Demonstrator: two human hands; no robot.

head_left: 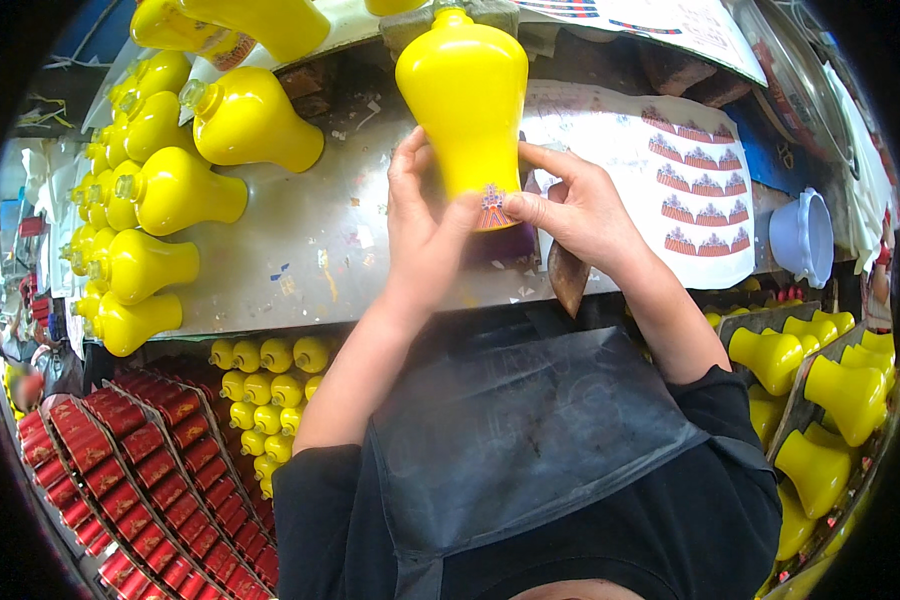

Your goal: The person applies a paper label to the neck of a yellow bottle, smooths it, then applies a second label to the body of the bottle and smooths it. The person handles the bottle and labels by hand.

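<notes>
A glossy yellow vase-shaped bottle [462,100] lies in front of me, its neck pointing away and its narrow waist toward me. Low on it is a small patterned decal [492,207] in blue and orange. My left hand [425,215] is closed around the bottle's left side, its thumb at the decal's left edge. On the opposite side, my right hand [582,208] grips the bottle, thumb pressed by the decal's right edge. Below the right hand, a brown pointed piece [568,278] sticks out past the bench edge; what it belongs to is hidden.
A white sheet of printed decals [630,240] lies right of the bottle on the metal bench [300,265]. Yellow bottles [185,190] crowd the left side. A pale lilac bucket [800,240] stands at the right. Racks below hold red cylinders [135,450] and more yellow bottles [820,465].
</notes>
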